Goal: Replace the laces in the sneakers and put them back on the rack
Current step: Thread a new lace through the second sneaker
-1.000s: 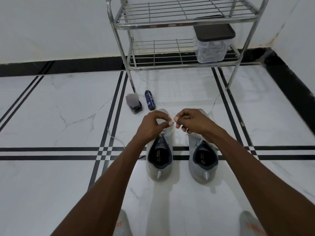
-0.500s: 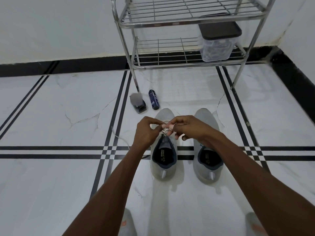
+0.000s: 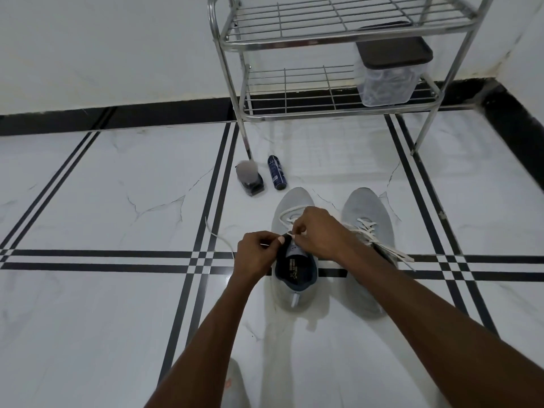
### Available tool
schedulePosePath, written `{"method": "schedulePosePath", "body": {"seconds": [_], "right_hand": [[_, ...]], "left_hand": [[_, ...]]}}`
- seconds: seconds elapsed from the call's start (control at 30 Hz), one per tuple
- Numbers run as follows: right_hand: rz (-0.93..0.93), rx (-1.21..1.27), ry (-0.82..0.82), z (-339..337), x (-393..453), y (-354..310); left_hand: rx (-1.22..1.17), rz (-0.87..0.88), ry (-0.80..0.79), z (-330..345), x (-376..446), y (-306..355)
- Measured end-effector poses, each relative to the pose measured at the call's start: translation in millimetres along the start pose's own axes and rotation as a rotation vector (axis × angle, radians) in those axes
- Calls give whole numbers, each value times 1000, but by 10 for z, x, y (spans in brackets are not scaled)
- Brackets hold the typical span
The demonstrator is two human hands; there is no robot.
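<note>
Two grey sneakers stand side by side on the white floor, toes toward the rack. Over the tongue of the left sneaker, my left hand and my right hand each pinch the white lace where it crosses the top eyelets. A loop of that lace lies over the toe area. The right sneaker is laced, with loose white ends trailing to the right; my right forearm covers its heel. A loose lace lies on the floor to the left.
A metal wire rack stands against the wall beyond the sneakers. A clear box with a dark lid sits on its lower shelf. A dark spray can and a small dark jar lie by the rack's left leg.
Both hands have dropped from above the sneakers down onto the left sneaker's tongue and come together there. The view has shifted, so the rack and sneakers sit further right.
</note>
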State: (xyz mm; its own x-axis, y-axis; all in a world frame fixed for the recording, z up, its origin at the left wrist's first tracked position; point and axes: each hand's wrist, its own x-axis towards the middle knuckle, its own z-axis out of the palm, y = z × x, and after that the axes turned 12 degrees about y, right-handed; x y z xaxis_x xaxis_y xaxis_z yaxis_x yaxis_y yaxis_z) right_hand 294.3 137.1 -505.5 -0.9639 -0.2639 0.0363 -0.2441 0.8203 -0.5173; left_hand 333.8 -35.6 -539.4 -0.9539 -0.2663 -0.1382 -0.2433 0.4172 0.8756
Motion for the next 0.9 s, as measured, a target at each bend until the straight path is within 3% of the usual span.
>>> {"method": "schedulePosePath", "body": {"seconds": [0.2, 0.6, 0.9], "right_hand": [[-18, -78, -52, 167, 8, 14], [-19, -42, -59, 199, 34, 88], [113, 109, 29, 356, 22, 142]], "left_hand": [[-266, -138, -31, -28, -37, -64], [-258, -125, -42, -19, -37, -54], [-304, -176, -35, 25, -24, -112]]}}
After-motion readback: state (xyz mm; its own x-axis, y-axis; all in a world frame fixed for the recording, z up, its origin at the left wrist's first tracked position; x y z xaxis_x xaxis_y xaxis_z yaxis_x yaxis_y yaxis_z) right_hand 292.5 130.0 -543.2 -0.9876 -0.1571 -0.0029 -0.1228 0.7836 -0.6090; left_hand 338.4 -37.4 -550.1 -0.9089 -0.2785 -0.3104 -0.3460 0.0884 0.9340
